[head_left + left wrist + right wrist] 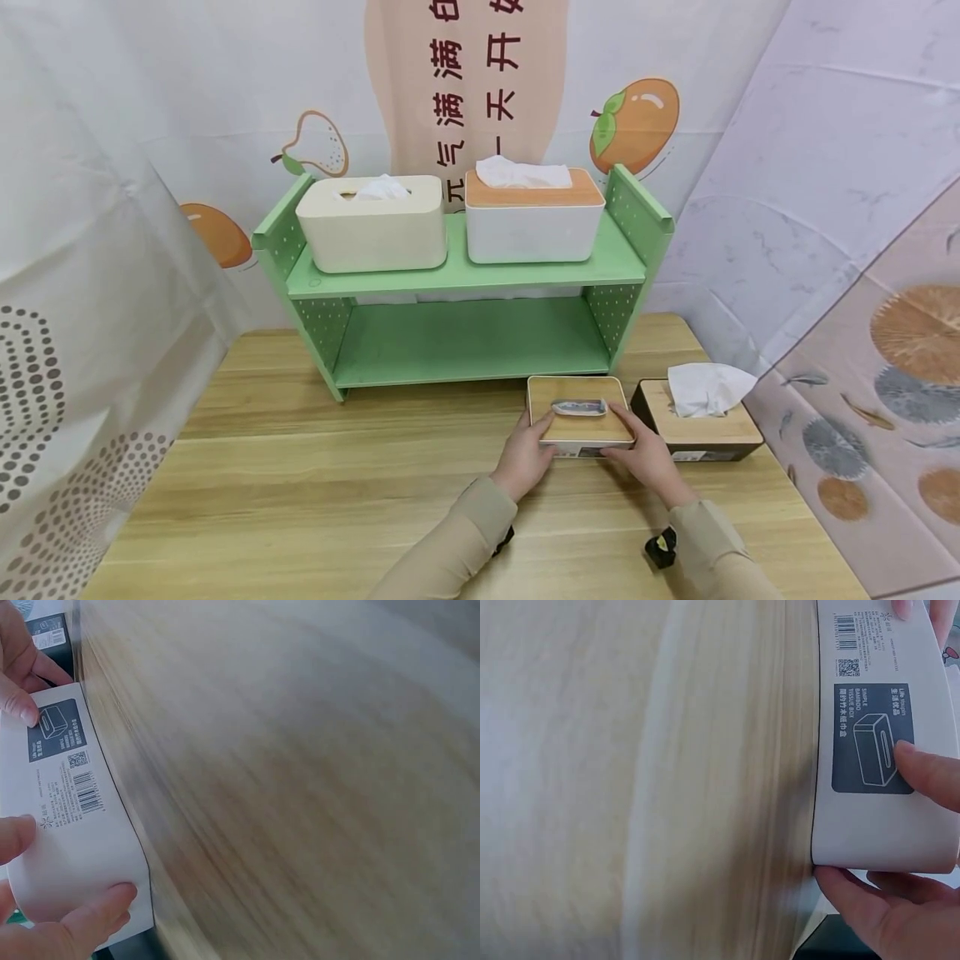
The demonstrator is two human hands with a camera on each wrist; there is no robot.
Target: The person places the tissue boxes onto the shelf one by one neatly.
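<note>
A white tissue box (577, 387) with a bamboo lid sits on the table in front of the shelf's right end. Through the lid's oval slot something shiny and bluish shows; no tissue sticks out. My left hand (525, 458) grips the left end of the box, and my right hand (643, 454) holds its right end. In the left wrist view, the printed label (58, 730) and a barcode lie on the side facing me. From the right wrist view, my right thumb (930, 774) presses beside the label while other fingers touch the end wall.
A dark tissue box (697, 429) with a wooden lid and raised tissue stands close on the right. Behind is a green two-tier shelf (472, 342), its top bearing a cream tissue box (375, 237) and a white, wood-lidded one (532, 233). Cloth curtains surround the table (315, 500).
</note>
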